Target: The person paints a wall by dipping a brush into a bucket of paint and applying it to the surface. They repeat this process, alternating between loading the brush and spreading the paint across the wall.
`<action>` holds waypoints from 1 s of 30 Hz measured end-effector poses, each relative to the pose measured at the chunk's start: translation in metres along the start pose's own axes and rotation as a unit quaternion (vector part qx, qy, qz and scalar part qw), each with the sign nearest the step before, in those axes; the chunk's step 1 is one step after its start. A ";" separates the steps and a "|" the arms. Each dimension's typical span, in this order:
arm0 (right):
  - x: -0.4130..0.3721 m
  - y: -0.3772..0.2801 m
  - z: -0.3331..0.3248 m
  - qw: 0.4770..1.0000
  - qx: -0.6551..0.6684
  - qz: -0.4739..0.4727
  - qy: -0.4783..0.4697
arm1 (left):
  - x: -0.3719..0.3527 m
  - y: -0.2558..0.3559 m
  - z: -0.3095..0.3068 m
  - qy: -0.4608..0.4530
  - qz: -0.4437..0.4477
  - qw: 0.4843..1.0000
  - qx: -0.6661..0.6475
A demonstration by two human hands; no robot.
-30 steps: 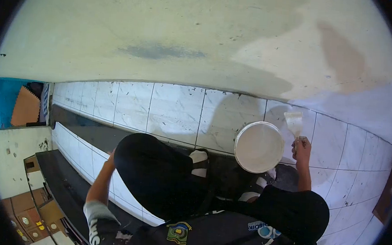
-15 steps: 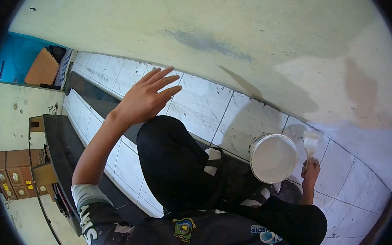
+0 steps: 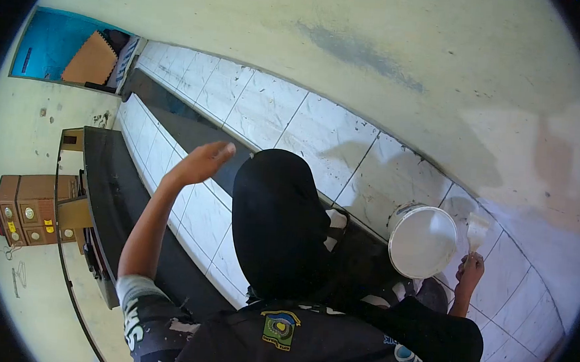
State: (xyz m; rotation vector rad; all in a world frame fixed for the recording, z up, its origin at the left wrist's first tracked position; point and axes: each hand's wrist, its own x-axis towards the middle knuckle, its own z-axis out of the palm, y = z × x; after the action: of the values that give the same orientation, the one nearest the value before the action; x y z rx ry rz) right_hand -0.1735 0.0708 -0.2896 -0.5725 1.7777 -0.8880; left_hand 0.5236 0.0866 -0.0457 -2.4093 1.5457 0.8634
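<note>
My right hand (image 3: pixel 471 266) is closed around the handle of a paintbrush (image 3: pixel 478 227). The brush points away from me, its wide pale bristles just right of a round white bucket (image 3: pixel 423 243). Inside the bucket is whitish paint, and the rim is smeared. Over on the left, my left hand (image 3: pixel 201 163) is raised beside my bent knee (image 3: pixel 274 206) with nothing visible in it. It is seen edge-on, so its fingers are partly hidden, but they look stretched out rather than fisted.
A pale yellow wall (image 3: pixel 247 19) with a grey worn patch runs along the white tiled floor (image 3: pixel 320 126). At the left are a dark-topped piece of furniture (image 3: pixel 113 190), brown drawers (image 3: pixel 40 195) and a blue doorway (image 3: pixel 49 43) with an orange foam mat (image 3: pixel 91 59).
My left hand has dropped lower and its spread fingers have drawn together out of sight. The view has shifted, so bucket and brush appear further right and lower. My right hand still grips the paintbrush.
</note>
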 end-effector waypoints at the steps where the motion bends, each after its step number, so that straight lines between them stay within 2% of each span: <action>1: -0.002 0.001 -0.004 1.000 -0.005 -0.005 -0.006 | -0.008 0.017 -0.010 -0.004 0.000 1.000 -0.001; 2: -0.003 0.001 -0.004 1.000 -0.008 -0.004 -0.005 | -0.023 0.053 -0.032 -0.048 0.068 0.971 -0.225; 3: -0.004 0.000 -0.002 1.000 -0.008 0.002 0.002 | -0.030 0.071 -0.045 -0.088 0.132 0.886 -0.435; 4: -0.005 -0.001 0.000 1.000 -0.007 0.008 0.009 | -0.025 0.070 -0.046 -0.088 0.132 0.885 -0.437; 9: -0.009 0.004 0.001 1.000 -0.013 -0.001 -0.015 | 0.031 0.046 -0.033 -0.191 -0.076 0.792 -0.574; 10: -0.010 0.005 0.002 1.000 0.006 -0.010 -0.004 | 0.033 0.032 -0.033 -0.098 0.085 0.959 -0.254; 11: -0.008 0.003 0.001 1.000 0.005 -0.012 0.001 | 0.023 0.049 -0.041 0.077 0.149 0.978 0.127; 13: -0.004 0.009 0.001 0.999 -0.016 0.017 0.032 | 0.001 0.106 -0.067 0.145 0.180 0.971 -0.064; 14: -0.008 0.010 0.001 0.999 -0.021 0.012 0.029 | -0.009 0.110 -0.057 0.031 0.241 0.919 -0.309; 15: -0.003 0.012 0.000 0.999 -0.023 0.007 0.036 | -0.015 0.110 -0.045 -0.103 0.276 0.797 -0.528; 16: 0.010 0.026 -0.007 0.999 -0.038 -0.003 0.020 | -0.005 0.115 -0.030 -0.207 0.415 0.763 -0.449; 17: 0.009 0.022 -0.004 0.998 -0.047 0.002 0.031 | -0.006 0.109 -0.014 -0.078 0.333 0.883 -0.320; 18: 0.012 0.022 -0.001 0.999 -0.031 0.011 0.042 | -0.003 0.108 -0.010 -0.160 0.197 0.884 -0.392; 19: -0.001 0.003 0.008 0.998 -0.002 0.007 0.064 | 0.037 -0.008 0.028 -0.253 0.027 0.816 -0.520; 21: 0.001 -0.001 0.009 0.999 0.034 -0.028 0.023 | 0.051 -0.076 0.065 -0.175 0.286 0.871 -0.358; 22: 0.002 -0.007 0.012 0.998 0.035 -0.036 0.029 | 0.038 -0.033 0.045 -0.188 0.134 0.902 -0.365; 23: 0.001 -0.010 0.014 0.997 0.046 -0.033 0.051 | 0.013 0.050 0.012 -0.260 0.039 0.813 -0.519; 24: 0.002 -0.014 0.015 0.996 0.065 -0.024 0.047 | -0.009 0.120 -0.005 -0.248 0.073 0.850 -0.459; 25: 0.003 -0.017 0.014 0.996 0.080 -0.018 0.041 | -0.024 0.154 -0.017 -0.230 0.133 0.887 -0.377; 26: 0.006 -0.019 0.014 0.995 0.085 -0.020 0.052 | -0.028 0.177 -0.035 -0.262 0.209 0.902 -0.271; 27: 0.011 -0.018 0.016 0.993 0.098 -0.019 0.057 | -0.032 0.198 -0.049 -0.285 0.282 0.902 -0.161; 30: 0.029 -0.014 0.022 0.990 0.119 0.001 0.080 | -0.052 0.266 -0.056 -0.336 0.342 0.875 -0.071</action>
State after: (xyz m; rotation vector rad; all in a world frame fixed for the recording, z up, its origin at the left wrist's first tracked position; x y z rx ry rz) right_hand -0.1635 0.0345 -0.3004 -0.3527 1.7792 -1.1531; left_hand 0.2975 -0.0172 0.0750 -1.2978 2.0284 1.7450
